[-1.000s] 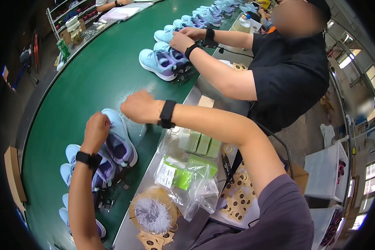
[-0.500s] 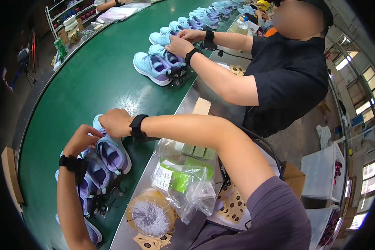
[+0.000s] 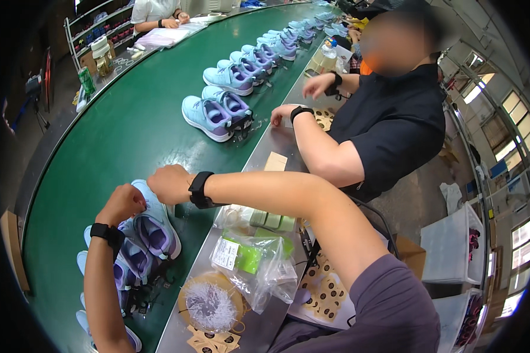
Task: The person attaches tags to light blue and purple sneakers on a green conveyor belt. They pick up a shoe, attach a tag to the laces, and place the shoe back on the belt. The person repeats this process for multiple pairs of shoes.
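Observation:
A light-blue running shoe (image 3: 150, 213) with a purple lining and white sole stands on the green belt, its toe pointing away from me. My left hand (image 3: 123, 203) is at the left side of its upper, fingers curled in a pinch. Across the toe, my right hand (image 3: 171, 183) is bent with the fingers drawn together at the shoe's right side. Whatever the fingertips of either hand hold is hidden or too small to make out. Matching shoes (image 3: 132, 259) stand close beside it, partly behind my left forearm.
Pairs of similar shoes (image 3: 207, 115) line the green conveyor belt (image 3: 100, 159) ahead. On the metal ledge at right sit a clear plastic bag (image 3: 271, 270), a round tub of white plastic strands (image 3: 212, 303) and tan cards (image 3: 212, 341). A co-worker (image 3: 388, 123) is at the right.
The shoes ahead have shifted slightly toward me along the belt. The co-worker's hands have left the shoes and moved over the ledge. My hands have shifted slightly nearer me, staying at the shoe.

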Demonstrator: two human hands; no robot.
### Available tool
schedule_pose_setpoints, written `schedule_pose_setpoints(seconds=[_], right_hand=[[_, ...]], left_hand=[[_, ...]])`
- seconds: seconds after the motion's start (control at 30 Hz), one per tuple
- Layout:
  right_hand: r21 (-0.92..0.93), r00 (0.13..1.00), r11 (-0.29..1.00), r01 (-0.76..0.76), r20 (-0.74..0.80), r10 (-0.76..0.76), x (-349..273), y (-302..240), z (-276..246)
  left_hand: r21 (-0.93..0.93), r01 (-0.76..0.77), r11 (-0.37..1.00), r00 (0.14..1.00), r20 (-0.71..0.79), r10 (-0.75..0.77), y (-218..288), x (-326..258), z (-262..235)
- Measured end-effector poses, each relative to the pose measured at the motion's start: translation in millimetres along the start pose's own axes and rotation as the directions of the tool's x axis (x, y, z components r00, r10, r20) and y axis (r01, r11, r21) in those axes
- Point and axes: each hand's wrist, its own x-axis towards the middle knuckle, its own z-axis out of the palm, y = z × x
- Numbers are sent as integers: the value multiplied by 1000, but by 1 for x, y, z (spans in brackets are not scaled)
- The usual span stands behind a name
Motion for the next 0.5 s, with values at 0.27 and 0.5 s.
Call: schedule_pose_setpoints(seconds=[0.27,0.5], right_hand=[[46,997,999,-20,-74,23,11,-26,31],[68,999,998,13,-49,-10,19,-23,45]], left_hand=[[88,62,994,997,31,-65,-29,-9,11],[98,21,995,997,78,-29,-28,-16,10]])
